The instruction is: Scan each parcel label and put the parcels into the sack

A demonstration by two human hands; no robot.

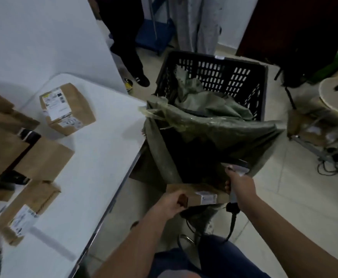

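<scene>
— Parcel (196,194) in brown paper with a white label sits at the near edge of the green sack's (214,133) mouth, held flat just above the opening.

— Which of the hands has it?

— The left hand (171,203) grips its near end, thumb on top. The right hand (239,184) is wrapped round the handle of a barcode scanner (234,197), whose black cable (231,223) hangs down below the wrist; the scanner's head is beside the sack's rim.

— And the sack?

— It is draped open inside a black slotted plastic crate (214,71) standing on the tiled floor (284,197), right beside the white tabletop (96,153).

— Anything left on the tabletop?

— One labelled brown parcel lying alone (67,108) farther back, another labelled one near the front-left edge (26,211), and a pile of plain brown packets (43,159) on the left, blurred. Someone's dark trouser legs and shoes (142,79) stand beyond the tabletop's corner.
</scene>
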